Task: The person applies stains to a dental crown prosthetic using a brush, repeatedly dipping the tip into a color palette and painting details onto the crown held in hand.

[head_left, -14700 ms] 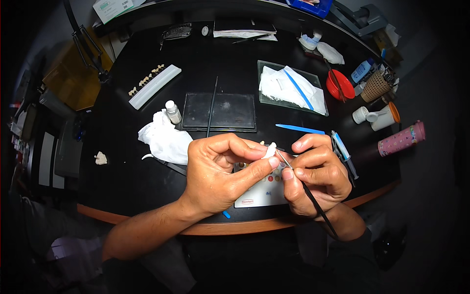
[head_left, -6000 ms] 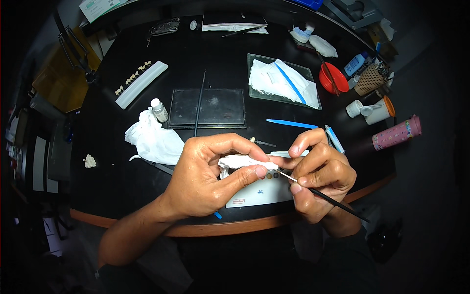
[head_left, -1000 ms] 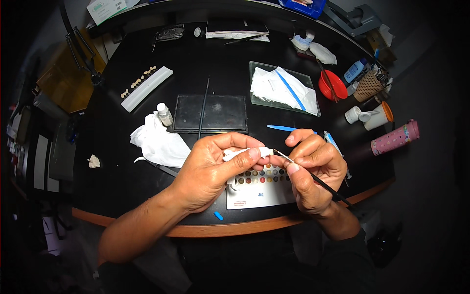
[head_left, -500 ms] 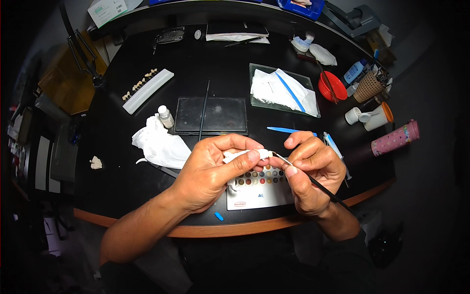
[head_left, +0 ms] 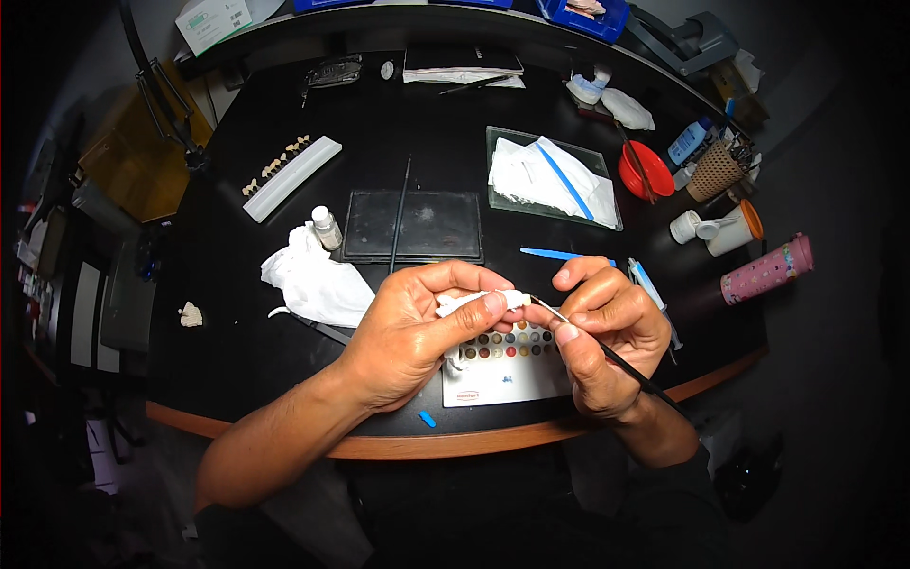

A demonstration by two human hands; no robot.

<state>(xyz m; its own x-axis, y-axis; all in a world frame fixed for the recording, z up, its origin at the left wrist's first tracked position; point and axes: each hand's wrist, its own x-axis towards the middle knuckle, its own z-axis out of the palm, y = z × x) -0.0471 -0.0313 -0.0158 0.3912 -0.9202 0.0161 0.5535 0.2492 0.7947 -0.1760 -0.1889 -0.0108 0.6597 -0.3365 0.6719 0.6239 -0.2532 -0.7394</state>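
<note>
My left hand pinches a crumpled white tissue and a small cream-coloured piece, which pokes out beyond my thumb. My right hand grips a slim black-handled brush in its fingers, its fine tip at the small piece; whether it touches cannot be told. Both hands are close together above a white palette with round wells of coloured paste, which they partly cover.
Around the hands on the black desk lie a white cloth, bottle, shade-tab holder, dark slab, glass plate with paper, red bowl, blue stick, tubs and pink tumbler.
The white piece was upright in my left fingers about 15 seconds ago; since then the bundle has tilted sideways. Over the last second both hands have barely moved, with the brush tip staying at it.
</note>
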